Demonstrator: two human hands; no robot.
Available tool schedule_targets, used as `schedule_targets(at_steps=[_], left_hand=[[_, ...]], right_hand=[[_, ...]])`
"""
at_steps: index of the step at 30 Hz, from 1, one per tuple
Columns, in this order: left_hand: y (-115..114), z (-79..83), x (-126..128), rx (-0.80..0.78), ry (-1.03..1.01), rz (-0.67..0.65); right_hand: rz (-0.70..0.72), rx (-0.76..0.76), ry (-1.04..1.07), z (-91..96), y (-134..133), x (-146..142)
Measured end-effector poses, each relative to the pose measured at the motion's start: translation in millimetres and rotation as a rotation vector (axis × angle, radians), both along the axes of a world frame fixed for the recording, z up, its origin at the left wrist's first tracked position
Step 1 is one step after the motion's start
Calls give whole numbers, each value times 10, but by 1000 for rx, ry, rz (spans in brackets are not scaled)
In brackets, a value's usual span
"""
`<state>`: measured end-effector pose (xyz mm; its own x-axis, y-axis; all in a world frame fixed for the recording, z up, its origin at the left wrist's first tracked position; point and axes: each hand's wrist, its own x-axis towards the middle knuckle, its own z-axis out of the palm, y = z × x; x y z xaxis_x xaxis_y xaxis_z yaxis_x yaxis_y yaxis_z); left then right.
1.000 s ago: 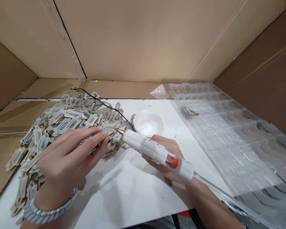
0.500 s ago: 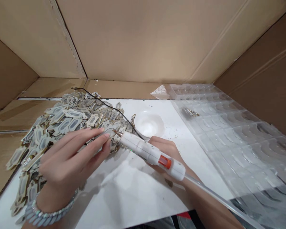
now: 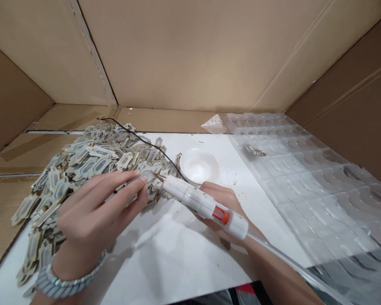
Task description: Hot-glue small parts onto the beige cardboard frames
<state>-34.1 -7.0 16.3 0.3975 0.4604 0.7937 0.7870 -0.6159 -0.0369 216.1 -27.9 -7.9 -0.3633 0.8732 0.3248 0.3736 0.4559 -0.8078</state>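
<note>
My right hand (image 3: 220,197) is wrapped round a white hot glue gun (image 3: 193,197) with an orange window and a clear glue stick (image 3: 282,252) running out of its rear. The gun points left, its metal nozzle close to the fingertips of my left hand (image 3: 98,207). Between the thumb and fingers of that hand is a small, thin, greyish flat piece (image 3: 145,174), mostly hidden. Whether the nozzle touches it, I cannot tell. Behind and beneath my left hand spreads a heap of flat frame-shaped pieces (image 3: 92,165) with pale centres.
A white round dish (image 3: 200,165) stands beyond the gun, with a black cord (image 3: 152,145) across the heap towards it. Clear compartment trays (image 3: 292,169) fill the right side, with small metal pins (image 3: 256,150) in one. Cardboard walls (image 3: 190,51) enclose the table.
The whole view has shifted slightly. Both hands, the glue gun and the small flat piece keep nearly the same positions relative to one another.
</note>
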Motion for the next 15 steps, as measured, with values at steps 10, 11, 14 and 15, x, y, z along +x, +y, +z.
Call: schedule_targets(at_steps=[10, 11, 14, 15], left_hand=[[8, 2, 3, 58, 12, -10], [22, -3, -6, 59, 9, -6], [65, -4, -32, 98, 2, -45], [72, 0, -34, 110, -3, -72]], right_hand=[[6, 46, 6, 3, 6, -5], [-3, 52, 10, -2, 10, -5], [-38, 68, -4, -9, 16, -3], [-53, 83, -7, -6, 15, -3]])
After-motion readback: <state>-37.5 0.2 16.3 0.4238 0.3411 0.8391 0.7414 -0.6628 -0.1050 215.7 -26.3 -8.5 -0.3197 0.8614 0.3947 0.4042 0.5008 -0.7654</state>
